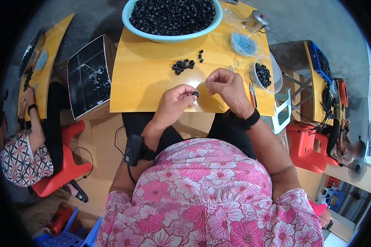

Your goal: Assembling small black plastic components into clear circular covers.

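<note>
My left hand (174, 103) pinches a small black ring (196, 94) between thumb and forefinger, just above the near edge of the yellow desk (148, 78). My right hand (228, 87) sits just beside it, its fingers pressed together at the tips as if gripping something too thin to see; I cannot tell what. The ring lies straight to the left of my right fingertips, nearly touching them, its hole too small to judge which way it faces. A loose cluster of black rings (184, 64) lies farther out on the desk, nearer my left hand. Beyond it stands a big pale bowl (169, 38) heaped with rings, and to my right a small bowl (263, 75) of them
</note>
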Action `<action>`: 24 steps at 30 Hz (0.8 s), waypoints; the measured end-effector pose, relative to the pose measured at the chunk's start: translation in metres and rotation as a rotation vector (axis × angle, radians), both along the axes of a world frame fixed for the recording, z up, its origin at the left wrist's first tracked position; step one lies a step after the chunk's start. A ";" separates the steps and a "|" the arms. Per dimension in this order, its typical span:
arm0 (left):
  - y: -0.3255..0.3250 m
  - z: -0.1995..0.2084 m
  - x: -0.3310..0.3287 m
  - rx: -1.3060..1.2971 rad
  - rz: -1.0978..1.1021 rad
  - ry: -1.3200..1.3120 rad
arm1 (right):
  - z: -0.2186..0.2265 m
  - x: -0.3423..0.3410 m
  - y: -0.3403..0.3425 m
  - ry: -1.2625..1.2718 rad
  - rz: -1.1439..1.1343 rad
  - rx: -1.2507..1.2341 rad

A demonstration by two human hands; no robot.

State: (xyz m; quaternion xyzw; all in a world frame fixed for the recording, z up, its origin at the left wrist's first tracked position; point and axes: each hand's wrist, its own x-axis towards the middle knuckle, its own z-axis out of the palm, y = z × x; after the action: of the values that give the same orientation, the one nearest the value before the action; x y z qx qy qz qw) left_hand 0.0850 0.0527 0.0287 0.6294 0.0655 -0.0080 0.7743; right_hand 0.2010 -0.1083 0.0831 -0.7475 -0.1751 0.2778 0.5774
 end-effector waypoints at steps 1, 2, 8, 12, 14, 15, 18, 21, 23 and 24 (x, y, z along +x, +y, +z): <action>0.000 0.000 0.000 0.000 0.000 0.003 | -0.001 -0.008 0.001 0.003 0.000 0.000; 0.000 0.000 0.000 0.012 -0.002 -0.002 | -0.004 -0.017 0.002 0.074 -0.040 0.109; -0.001 -0.004 0.001 -0.010 -0.001 -0.016 | -0.030 -0.037 -0.001 -0.069 -0.032 0.124; 0.000 -0.009 0.000 -0.052 0.018 0.003 | -0.028 -0.040 0.000 -0.313 0.004 0.055; 0.000 -0.008 0.000 -0.066 0.017 0.001 | -0.027 -0.038 -0.001 -0.390 0.031 0.005; 0.000 -0.007 0.000 -0.079 0.016 -0.003 | -0.029 -0.038 -0.001 -0.389 0.032 0.005; 0.000 -0.004 0.001 -0.056 0.001 -0.001 | -0.032 -0.036 -0.003 -0.094 -0.060 0.059; 0.000 -0.003 0.001 -0.066 0.026 0.005 | -0.023 -0.033 -0.003 0.126 -0.078 0.148; 0.000 -0.004 0.001 -0.087 0.040 0.002 | -0.017 -0.033 -0.002 0.285 -0.136 0.226; 0.000 -0.003 0.001 -0.107 0.052 -0.005 | -0.017 -0.033 -0.002 0.286 -0.135 0.226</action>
State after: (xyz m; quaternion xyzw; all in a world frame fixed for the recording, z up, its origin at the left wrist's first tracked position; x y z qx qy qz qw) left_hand 0.0865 0.0529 0.0253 0.5851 0.0793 0.0100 0.8070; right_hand 0.1685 -0.1106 0.0661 -0.6410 -0.0707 0.3202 0.6939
